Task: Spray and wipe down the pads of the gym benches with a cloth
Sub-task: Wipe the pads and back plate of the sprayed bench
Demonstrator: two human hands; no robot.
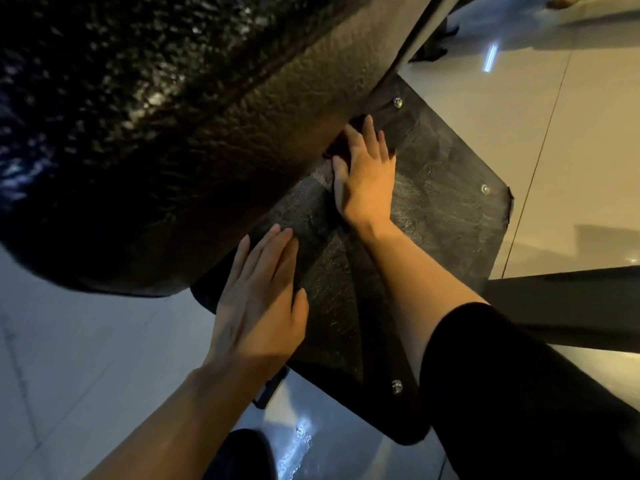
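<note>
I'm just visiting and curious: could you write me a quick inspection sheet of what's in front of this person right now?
Surface: a dark flat panel with shiny bolts at its corners, partly under a big black textured bench pad.
Job's things: a dark red cloth, mostly hidden under the right hand; no spray bottle seen.
Clutter: nothing seen.
Grips: right hand pressing flat on the cloth against the pad's edge; left hand flat with straight fingers on the panel.
Cables: nothing seen.
Surroundings: glossy pale tiled floor with light reflections; a dark bar at right.
</note>
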